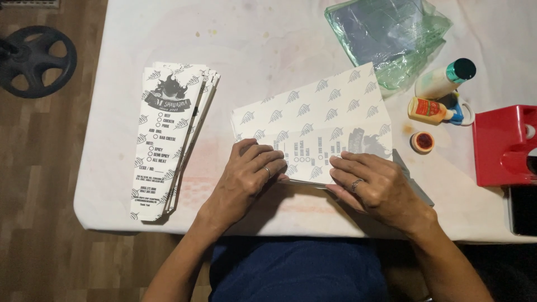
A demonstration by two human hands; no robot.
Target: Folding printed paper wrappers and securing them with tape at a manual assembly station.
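Observation:
A white printed paper sheet (316,120) with grey leaf marks lies folded on the white table (268,39) in front of me. My left hand (246,179) presses its fingers flat on the near left part of the fold. My right hand (375,184) presses down on the near right part, fingers spread over the folded edge. Each hand wears a ring. Neither hand grips anything; both rest on the paper.
A stack of finished long paper sleeves (168,140) lies at the left. A green plastic bag (391,36) is at the back right, with a white bottle (444,78), a small glue bottle (428,110), a red cap (423,141) and a red box (503,145). A black wheel (36,59) is on the floor.

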